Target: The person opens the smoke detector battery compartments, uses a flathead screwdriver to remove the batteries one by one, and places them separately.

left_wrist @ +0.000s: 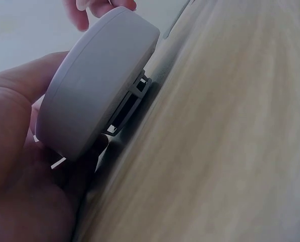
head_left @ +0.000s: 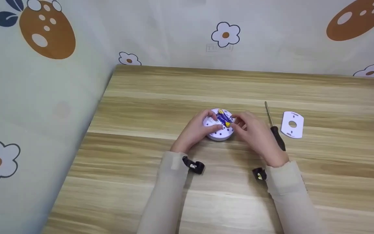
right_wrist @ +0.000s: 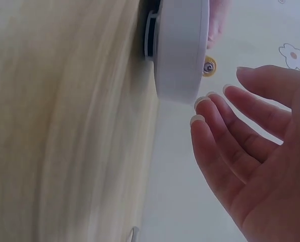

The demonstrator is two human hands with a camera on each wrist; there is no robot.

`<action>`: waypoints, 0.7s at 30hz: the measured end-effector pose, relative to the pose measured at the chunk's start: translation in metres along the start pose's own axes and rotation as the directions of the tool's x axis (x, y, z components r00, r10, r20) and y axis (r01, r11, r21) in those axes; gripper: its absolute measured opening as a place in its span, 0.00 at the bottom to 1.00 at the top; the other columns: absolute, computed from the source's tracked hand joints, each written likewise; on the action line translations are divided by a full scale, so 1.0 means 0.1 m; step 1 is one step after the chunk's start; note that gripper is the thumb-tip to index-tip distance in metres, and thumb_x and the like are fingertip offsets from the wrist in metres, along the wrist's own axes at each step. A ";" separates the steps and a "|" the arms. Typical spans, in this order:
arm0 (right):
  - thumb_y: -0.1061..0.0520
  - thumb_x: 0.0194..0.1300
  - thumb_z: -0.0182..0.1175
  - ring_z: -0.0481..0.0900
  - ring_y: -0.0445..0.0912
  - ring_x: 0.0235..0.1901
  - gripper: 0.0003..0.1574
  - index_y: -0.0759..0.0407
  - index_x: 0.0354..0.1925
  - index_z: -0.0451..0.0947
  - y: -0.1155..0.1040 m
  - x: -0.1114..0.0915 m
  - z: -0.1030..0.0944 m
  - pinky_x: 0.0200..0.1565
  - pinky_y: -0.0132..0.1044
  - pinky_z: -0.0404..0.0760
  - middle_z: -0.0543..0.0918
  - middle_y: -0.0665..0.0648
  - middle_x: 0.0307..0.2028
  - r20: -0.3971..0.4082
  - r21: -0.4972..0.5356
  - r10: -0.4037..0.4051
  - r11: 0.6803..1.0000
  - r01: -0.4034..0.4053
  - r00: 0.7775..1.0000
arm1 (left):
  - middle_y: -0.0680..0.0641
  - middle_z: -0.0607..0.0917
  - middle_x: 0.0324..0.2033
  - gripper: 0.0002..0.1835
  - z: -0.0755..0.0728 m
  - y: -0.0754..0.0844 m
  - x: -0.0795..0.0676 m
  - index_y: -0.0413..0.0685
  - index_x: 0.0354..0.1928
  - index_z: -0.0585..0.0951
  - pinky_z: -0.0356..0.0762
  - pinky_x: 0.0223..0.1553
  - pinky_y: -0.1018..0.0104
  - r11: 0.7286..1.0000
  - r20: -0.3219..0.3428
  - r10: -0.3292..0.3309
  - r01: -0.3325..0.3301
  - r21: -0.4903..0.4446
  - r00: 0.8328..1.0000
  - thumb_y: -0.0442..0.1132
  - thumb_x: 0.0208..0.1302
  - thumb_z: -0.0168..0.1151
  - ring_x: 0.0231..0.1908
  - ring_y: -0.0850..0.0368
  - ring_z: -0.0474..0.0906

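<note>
A round white smoke detector is tilted just off the table or touching it, its back with small dark holes facing up. Blue-and-yellow batteries lie in its back; one battery's end juts past the rim in the right wrist view. My left hand grips the detector from the left, thumb over the back and fingers round the side. At its right edge is my right hand, fingers loosely bent and holding nothing. A slotted dark part shows on the detector's underside in the left wrist view.
To the right lies a screwdriver with a black handle, partly beside my right forearm. A white mounting plate with a round centre hole lies just past it. The wooden table meets patterned walls at the back and left.
</note>
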State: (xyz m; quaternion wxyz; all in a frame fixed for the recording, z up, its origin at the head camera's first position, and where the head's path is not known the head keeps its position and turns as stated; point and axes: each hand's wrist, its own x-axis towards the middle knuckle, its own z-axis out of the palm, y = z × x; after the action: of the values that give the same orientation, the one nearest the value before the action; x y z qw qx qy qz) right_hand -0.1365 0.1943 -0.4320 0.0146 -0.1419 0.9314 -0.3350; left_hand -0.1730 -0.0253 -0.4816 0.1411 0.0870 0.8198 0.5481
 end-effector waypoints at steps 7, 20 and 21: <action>0.61 0.77 0.68 0.86 0.58 0.44 0.20 0.67 0.62 0.84 -0.02 0.01 0.05 0.48 0.58 0.86 0.88 0.63 0.46 0.016 -0.040 -0.010 0.999 0.010 1.000 | 0.45 0.84 0.63 0.14 0.00 0.00 -0.01 0.49 0.50 0.82 0.71 0.72 0.51 1.000 0.010 -0.001 0.001 0.000 1.000 0.44 0.71 0.77 0.65 0.47 0.78; 0.64 0.75 0.70 0.85 0.57 0.41 0.18 0.68 0.59 0.85 -0.05 0.01 0.11 0.44 0.56 0.86 0.86 0.63 0.44 0.026 -0.063 -0.030 0.998 0.032 0.999 | 0.46 0.85 0.59 0.14 0.01 -0.06 0.03 0.51 0.48 0.81 0.74 0.67 0.53 1.000 0.025 0.022 -0.022 0.013 0.999 0.44 0.70 0.78 0.61 0.49 0.78; 0.64 0.74 0.70 0.85 0.57 0.41 0.18 0.68 0.59 0.86 -0.05 0.01 0.11 0.44 0.56 0.86 0.86 0.63 0.45 0.026 -0.069 -0.031 0.997 0.033 0.999 | 0.46 0.85 0.58 0.14 0.02 -0.07 0.03 0.51 0.48 0.81 0.74 0.67 0.53 1.000 0.025 0.024 -0.024 0.015 0.999 0.44 0.70 0.78 0.61 0.49 0.78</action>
State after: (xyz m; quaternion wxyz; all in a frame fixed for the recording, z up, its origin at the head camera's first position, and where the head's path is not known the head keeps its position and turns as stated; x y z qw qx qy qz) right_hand -0.1344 0.1836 -0.4376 0.0161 -0.1613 0.9398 -0.3009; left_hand -0.1751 -0.0256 -0.4887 0.1439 0.1046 0.8212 0.5422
